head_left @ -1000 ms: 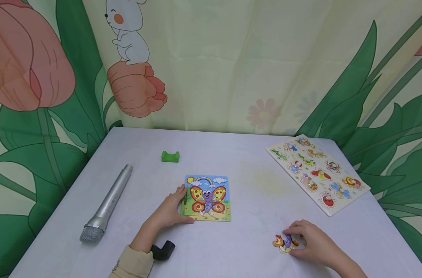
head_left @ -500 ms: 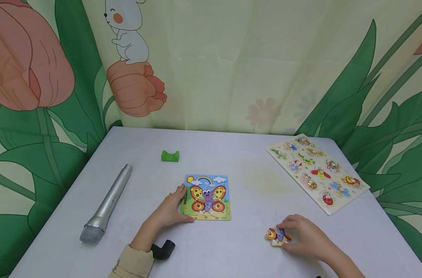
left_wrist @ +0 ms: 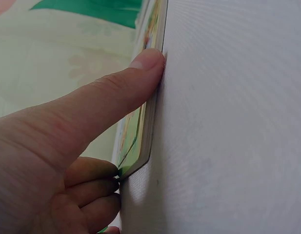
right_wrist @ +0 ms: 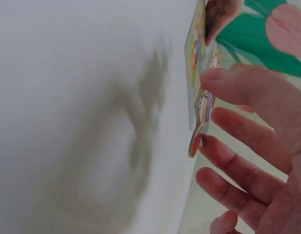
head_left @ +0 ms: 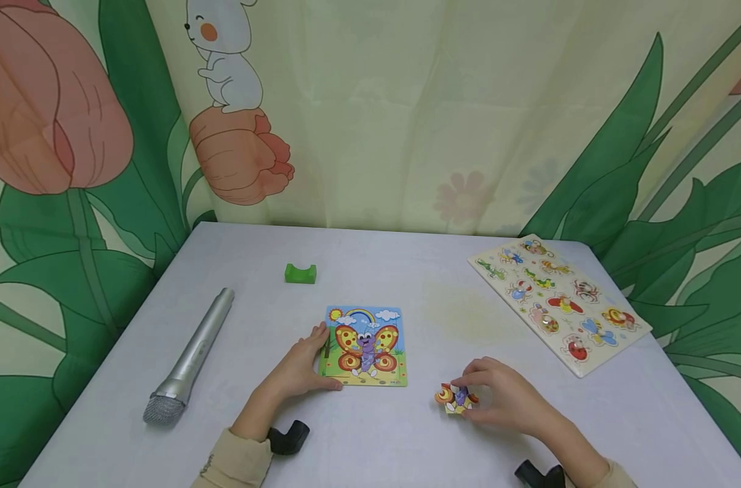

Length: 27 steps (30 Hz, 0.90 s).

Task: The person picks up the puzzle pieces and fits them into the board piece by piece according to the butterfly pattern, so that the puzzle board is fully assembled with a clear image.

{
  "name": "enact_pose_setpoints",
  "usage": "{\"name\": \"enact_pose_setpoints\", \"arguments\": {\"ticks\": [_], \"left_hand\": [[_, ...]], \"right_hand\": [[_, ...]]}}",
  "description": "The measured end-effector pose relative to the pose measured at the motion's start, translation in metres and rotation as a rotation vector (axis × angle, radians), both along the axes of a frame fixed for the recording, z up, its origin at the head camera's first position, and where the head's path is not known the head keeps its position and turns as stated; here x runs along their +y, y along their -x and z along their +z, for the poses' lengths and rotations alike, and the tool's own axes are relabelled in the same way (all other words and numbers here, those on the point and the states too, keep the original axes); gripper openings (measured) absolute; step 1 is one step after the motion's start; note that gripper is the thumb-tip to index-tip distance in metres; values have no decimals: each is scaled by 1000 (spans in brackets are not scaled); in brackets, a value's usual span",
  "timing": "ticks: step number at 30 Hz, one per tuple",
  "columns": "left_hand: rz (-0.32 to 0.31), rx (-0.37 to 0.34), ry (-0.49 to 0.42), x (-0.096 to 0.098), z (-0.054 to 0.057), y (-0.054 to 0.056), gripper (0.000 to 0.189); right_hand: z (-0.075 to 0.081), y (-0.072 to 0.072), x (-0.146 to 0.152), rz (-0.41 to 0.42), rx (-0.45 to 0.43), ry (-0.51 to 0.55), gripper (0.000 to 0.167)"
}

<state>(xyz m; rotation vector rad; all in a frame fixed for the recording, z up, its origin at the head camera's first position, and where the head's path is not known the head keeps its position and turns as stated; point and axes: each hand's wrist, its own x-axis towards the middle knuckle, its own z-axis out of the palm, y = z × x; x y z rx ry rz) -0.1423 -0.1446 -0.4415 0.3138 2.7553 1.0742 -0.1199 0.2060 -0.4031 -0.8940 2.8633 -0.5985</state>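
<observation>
A square butterfly puzzle board (head_left: 367,347) lies flat on the white table. My left hand (head_left: 297,366) grips its near left corner. In the left wrist view the thumb (left_wrist: 148,59) presses along one edge of the board (left_wrist: 139,146) while curled fingers (left_wrist: 94,170) touch the other side. To the right, my right hand (head_left: 506,396) pinches a small puzzle piece (head_left: 455,398) printed with part of a butterfly in red, yellow and purple. Seen from the right wrist, this piece (right_wrist: 205,109) is raised off the table, between thumb and fingers, its shadow below.
A silver microphone (head_left: 190,359) lies on the left. A green notched block (head_left: 300,274) stands behind the puzzle board. At the back right is a larger insect peg board (head_left: 559,301). A patterned curtain (head_left: 370,115) hangs behind the table.
My right hand has moved left and slightly away from me with the puzzle piece, closer to the butterfly board. My left hand and the board have stayed put.
</observation>
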Motion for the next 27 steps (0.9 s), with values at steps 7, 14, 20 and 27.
{"name": "enact_pose_setpoints", "arguments": {"ticks": [7, 14, 20, 27], "left_hand": [[7, -3, 7, 0, 0, 0, 100], [11, -2, 9, 0, -1, 0, 100], [8, 0, 18, 0, -2, 1, 101], [14, -2, 19, 0, -2, 1, 101]], "right_hand": [[0, 10, -21, 56, 1, 32, 32], [0, 20, -48, 88, -6, 40, 33], [0, 29, -74, 129, 20, 35, 34], [-5, 41, -103, 141, 15, 4, 36]]}}
